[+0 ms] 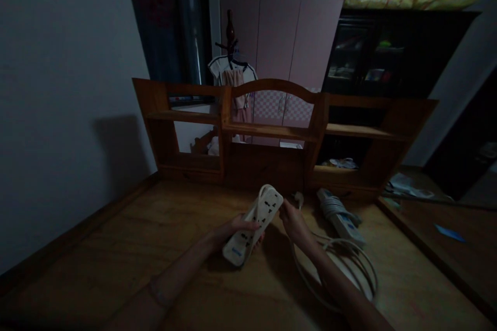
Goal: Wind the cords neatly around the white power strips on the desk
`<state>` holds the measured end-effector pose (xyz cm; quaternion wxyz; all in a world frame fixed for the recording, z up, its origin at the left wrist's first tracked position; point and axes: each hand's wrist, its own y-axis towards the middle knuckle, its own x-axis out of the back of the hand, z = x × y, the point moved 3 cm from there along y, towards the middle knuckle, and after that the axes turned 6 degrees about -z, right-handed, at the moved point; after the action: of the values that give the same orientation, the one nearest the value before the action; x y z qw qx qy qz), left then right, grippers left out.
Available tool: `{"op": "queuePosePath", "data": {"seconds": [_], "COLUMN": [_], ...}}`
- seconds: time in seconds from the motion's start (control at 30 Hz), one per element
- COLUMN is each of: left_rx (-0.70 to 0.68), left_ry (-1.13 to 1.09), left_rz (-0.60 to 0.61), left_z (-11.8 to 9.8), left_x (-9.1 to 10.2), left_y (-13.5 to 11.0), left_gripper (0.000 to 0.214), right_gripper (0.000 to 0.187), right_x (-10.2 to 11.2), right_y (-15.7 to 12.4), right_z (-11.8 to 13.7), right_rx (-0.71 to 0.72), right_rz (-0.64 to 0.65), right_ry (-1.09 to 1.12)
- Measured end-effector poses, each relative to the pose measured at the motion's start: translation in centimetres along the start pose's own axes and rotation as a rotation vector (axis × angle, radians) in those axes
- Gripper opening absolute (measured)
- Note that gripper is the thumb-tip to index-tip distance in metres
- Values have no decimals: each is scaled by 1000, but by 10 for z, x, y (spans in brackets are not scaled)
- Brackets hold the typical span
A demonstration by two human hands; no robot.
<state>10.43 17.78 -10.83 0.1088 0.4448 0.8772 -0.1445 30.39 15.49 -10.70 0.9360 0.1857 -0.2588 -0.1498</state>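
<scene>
A white power strip [267, 207] with several sockets is tilted up above the wooden surface, its far end pointing up and to the right. My left hand [244, 225] is closed around its middle, thumb on the socket face and fingertips showing past the right edge. Part of the white cord [254, 212] lies along the strip and loops over its far end. Beside that end, my right hand [291, 220] is closed in a pinch on the cord, though its fingertips are partly hidden. The rest of the cord lies in loose coils [373, 269] under and beside my right forearm.
A second power strip [347, 227], with its cord wrapped around it, lies to the right. A plug [298, 198] rests near the wooden shelf unit [272, 132] at the back. The wall [70, 114] borders the left side. The room is dim.
</scene>
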Motion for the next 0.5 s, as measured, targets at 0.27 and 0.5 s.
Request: {"op": "queuePosePath", "data": {"seconds": [0.27, 0.5], "left_rx": [60, 94], "left_ry": [10, 31], "left_rz": [335, 341], "left_z": [-6, -8], "left_x": [-8, -15], "left_y": [-14, -15], "left_gripper": [54, 50], "right_gripper": [41, 36], "right_x": [10, 21], "right_y": [-6, -6], "right_z": [32, 47], "right_rx": [-24, -68], "right_rz": [12, -51], "right_ry": [195, 294]}}
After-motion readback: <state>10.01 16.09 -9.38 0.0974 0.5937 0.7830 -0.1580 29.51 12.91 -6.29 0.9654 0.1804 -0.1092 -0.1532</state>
